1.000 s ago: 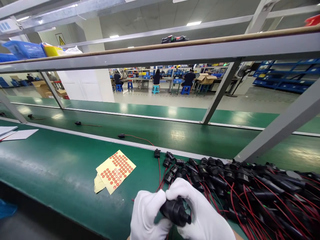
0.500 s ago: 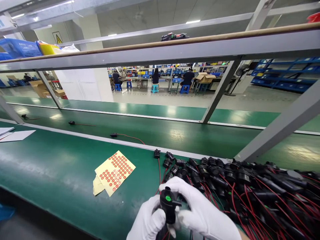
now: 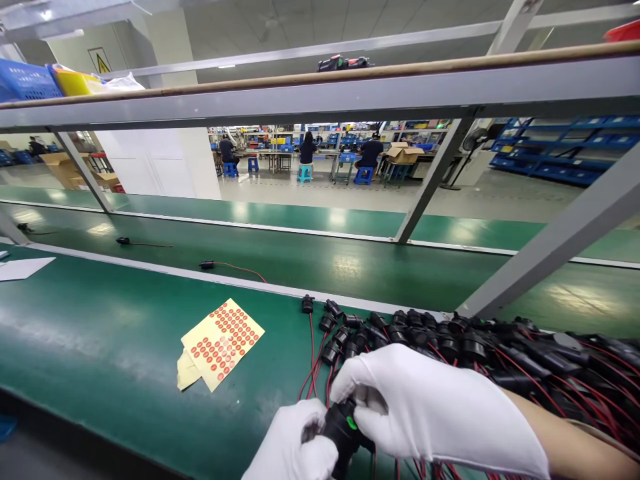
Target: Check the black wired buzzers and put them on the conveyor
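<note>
A black cylindrical part with a green dot on it is held between my two white-gloved hands at the bottom centre. My left hand grips its left side with thumb and fingers. From above and the right, my right hand has its fingers closed around the part's top. Behind and to the right lies a large pile of similar black parts with red wires. A yellow sheet of round red stickers rests on the green table to the left of my hands.
Single wired black parts lie spaced along the green belt beyond a white edge strip. A slanted metal post stands at the right, and a shelf beam crosses above. White papers are at the far left. People sit in the background.
The black part has tilted and moved slightly lower in my hands. My right hand has turned over its top, with more of the forearm showing. The view has shifted slightly.
</note>
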{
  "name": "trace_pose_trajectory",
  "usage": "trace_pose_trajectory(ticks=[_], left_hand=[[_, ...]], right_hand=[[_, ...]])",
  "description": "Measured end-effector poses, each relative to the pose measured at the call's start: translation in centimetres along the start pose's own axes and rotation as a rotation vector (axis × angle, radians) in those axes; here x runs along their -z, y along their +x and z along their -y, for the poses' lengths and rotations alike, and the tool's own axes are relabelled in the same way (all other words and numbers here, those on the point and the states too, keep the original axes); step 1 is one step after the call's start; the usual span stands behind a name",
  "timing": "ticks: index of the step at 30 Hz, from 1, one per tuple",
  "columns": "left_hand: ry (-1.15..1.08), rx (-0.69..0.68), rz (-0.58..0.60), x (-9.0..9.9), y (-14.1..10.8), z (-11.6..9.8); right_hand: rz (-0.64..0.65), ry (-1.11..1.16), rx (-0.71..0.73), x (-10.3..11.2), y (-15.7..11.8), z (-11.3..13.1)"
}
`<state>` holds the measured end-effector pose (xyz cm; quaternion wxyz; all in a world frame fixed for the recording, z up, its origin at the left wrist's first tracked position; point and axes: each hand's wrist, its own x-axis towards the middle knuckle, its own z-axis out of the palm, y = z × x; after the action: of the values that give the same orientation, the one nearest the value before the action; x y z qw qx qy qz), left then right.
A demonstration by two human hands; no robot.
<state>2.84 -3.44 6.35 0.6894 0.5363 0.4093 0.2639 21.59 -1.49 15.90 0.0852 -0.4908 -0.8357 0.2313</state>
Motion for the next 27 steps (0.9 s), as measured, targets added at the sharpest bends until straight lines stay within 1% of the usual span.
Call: trace_pose_trajectory(ticks=[4,5,8,10,13,15,18,21,24,27], left_hand=[[0.268,-0.011,-0.145,-0.2,-0.8,-0.8],[0.347,0.018,-0.156,-0.2,-0.9,-1.0],[0.529,0.141,-0.135,-0.2,-0.9,-1.2],[0.552,0.143,-0.128,-0.1,-0.7,-1.2],[0.52,0.044,-0.139,0.0,-0.6,-0.9],[0.514,0.006,-0.136,0.1,-0.6,-0.8],[0.511,0.037,-0.136,0.2,-0.7,-1.0],[0.538,0.087,-0.14,0.0,-1.0,-1.7],[0.561,0.125,-0.148,-0.2,-1.4,-2.5],[0.61,0.13,-0.115,-0.3,-1.4,-2.7]], right_hand=[[0.038,-0.111,0.003,0.0,-0.2,0.0],[0.052,-0.131,-0.003,-0.1,-0.3,-0.1],[0.086,-0.119,-0.012,-0.5,-0.6,-0.5],[0.105,-0.078,-0.011,-0.7,-0.6,-0.7],[0.118,-0.069,-0.032,-0.8,-0.6,-0.5],[0.108,-0.086,-0.037,-0.8,-0.5,-0.2],[0.116,-0.114,-0.055,-0.8,-0.5,0.4],[0.153,-0.128,-0.084,-0.8,-0.6,0.8],[0.155,-0.132,-0.081,-0.7,-0.7,0.9],[0.183,-0.148,-0.108,-0.5,-0.6,1.2]])
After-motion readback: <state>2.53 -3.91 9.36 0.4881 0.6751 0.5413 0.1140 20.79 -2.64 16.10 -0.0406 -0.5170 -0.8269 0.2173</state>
